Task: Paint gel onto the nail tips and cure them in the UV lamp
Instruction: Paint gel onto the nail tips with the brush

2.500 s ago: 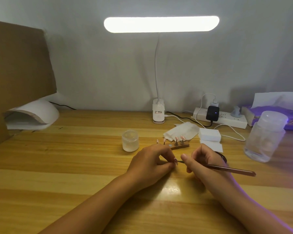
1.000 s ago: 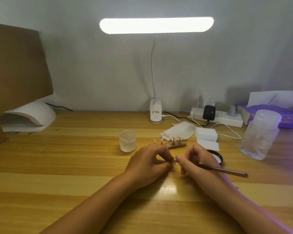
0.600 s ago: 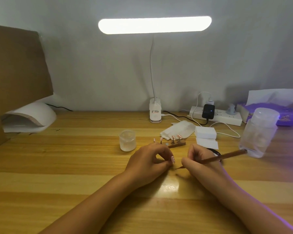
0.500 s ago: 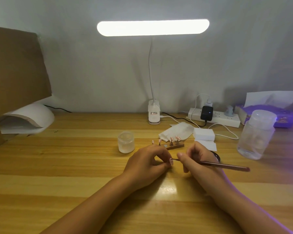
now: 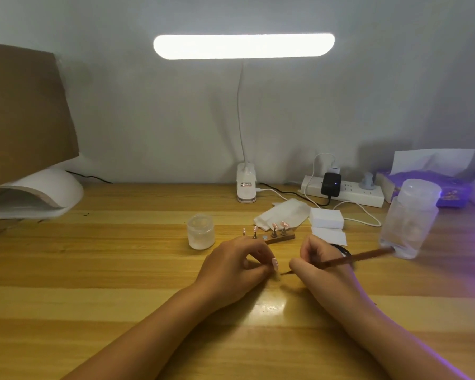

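Note:
My left hand point(image 5: 235, 266) pinches a pale pink nail tip point(image 5: 274, 263) on its small stand, low over the wooden desk. My right hand point(image 5: 317, 260) grips a thin brown brush point(image 5: 354, 257); its tip points left and sits just short of the nail tip. Behind my hands a wooden holder point(image 5: 279, 238) carries several more nail tips on pegs. The white UV lamp point(image 5: 36, 194) stands at the far left, its opening facing right.
A frosted jar point(image 5: 200, 231) stands left of the holder. White pads point(image 5: 327, 218) and a wipe lie behind. A clear bottle point(image 5: 410, 220), a power strip point(image 5: 343, 190), a tissue box point(image 5: 433, 187), a desk lamp base point(image 5: 246, 186) and a cardboard sheet point(image 5: 25, 111) surround the area.
The brush handle has swung up and the bristle end has drawn back slightly from the nail tip. My left hand keeps its hold in nearly the same place.

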A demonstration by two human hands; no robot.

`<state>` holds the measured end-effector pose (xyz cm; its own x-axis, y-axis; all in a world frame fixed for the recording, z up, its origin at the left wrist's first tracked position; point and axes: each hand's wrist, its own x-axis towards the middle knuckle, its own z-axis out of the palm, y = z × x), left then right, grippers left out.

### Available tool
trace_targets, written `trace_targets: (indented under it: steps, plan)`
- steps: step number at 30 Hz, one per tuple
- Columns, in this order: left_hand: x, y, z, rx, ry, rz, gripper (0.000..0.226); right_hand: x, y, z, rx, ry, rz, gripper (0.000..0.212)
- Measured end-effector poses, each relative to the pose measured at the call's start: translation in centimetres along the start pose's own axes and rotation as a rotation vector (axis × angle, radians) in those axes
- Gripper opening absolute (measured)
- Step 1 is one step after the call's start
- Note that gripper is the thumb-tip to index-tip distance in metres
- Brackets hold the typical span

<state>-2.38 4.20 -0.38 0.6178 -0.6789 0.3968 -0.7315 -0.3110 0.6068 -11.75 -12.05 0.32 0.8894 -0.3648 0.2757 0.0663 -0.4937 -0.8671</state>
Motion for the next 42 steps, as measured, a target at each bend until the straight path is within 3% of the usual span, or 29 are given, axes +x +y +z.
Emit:
trace_targets:
  steps: [3, 6, 11, 15, 19, 23, 28, 33, 37, 42]
  plan:
    - [0.0, -0.1, 0.1, 0.030, 0.006, -0.001, 0.010, 0.0, -0.3, 0.0, 0.044, -0.002, 0.013, 0.020]
    - [0.1, 0.0, 0.1, 0.044, 0.012, -0.006, 0.012, 0.0, -0.2, 0.0, -0.061, -0.074, 0.002, 0.020]
    - [0.0, 0.0, 0.0, 0.053, 0.003, 0.002, 0.009, -0.2, -0.6, -0.1, 0.031, -0.014, 0.019, 0.020]
    - [0.0, -0.2, 0.0, 0.051, 0.003, -0.013, 0.010, -0.3, -0.6, 0.1, -0.108, -0.106, 0.002, 0.019]
    - [0.0, -0.2, 0.1, 0.054, 0.009, -0.022, 0.007, -0.2, -0.7, -0.2, 0.002, 0.004, 0.045, 0.023]
    - [-0.1, -0.2, 0.1, 0.049, 0.008, -0.013, 0.008, -0.7, -1.2, -0.2, 0.013, 0.006, 0.002, 0.034]
    - [-0.1, 0.0, 0.0, 0.054, -0.002, -0.018, 0.007, -0.3, -0.7, -0.4, 0.042, 0.045, 0.070, 0.012]
    - [-0.2, 0.2, -0.2, 0.051, 0.002, -0.034, 0.005, -0.4, -1.0, -0.3, 0.042, -0.067, 0.098, 0.017]
    - [-0.2, 0.3, -0.2, 0.046, 0.002, -0.042, 0.005, -0.3, -0.8, -0.6, 0.076, -0.012, 0.092, 0.016]
    - [-0.1, 0.2, -0.2, 0.051, -0.006, -0.057, 0.006, -0.3, -0.8, -0.7, 0.074, -0.070, 0.087, 0.015]
